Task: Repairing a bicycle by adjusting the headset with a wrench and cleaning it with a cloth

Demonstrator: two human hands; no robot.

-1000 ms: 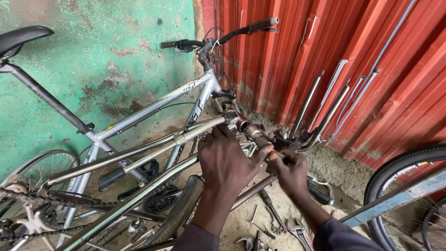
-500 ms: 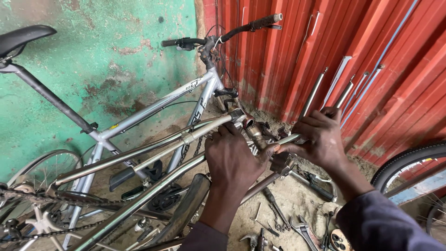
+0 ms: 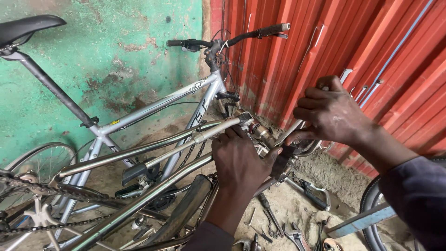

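My left hand [image 3: 241, 162] is closed around the front end of a bare chrome bicycle frame [image 3: 139, 153] that lies tilted across the lower view. Its fingers wrap the tubes just behind the rusty headset [image 3: 261, 133]. Up and to the right, my right hand [image 3: 332, 111] grips a slim silver metal bar [image 3: 291, 132] that slants down toward the headset. A dark clamp-like part [image 3: 283, 162] sits between the two hands; what it is I cannot tell.
A silver bicycle [image 3: 162, 102] with black saddle [image 3: 28, 28] and handlebar [image 3: 227, 39] leans on the green wall. Red corrugated sheeting [image 3: 371, 42] stands to the right. Wrenches [image 3: 292, 230] lie on the dirt. A chain [image 3: 46, 190], a wheel [image 3: 44, 160] and a tyre [image 3: 371, 209] flank me.
My right hand has risen from the headset, moving up and right toward the red sheeting, with the silver bar in it. My left hand stays on the frame.
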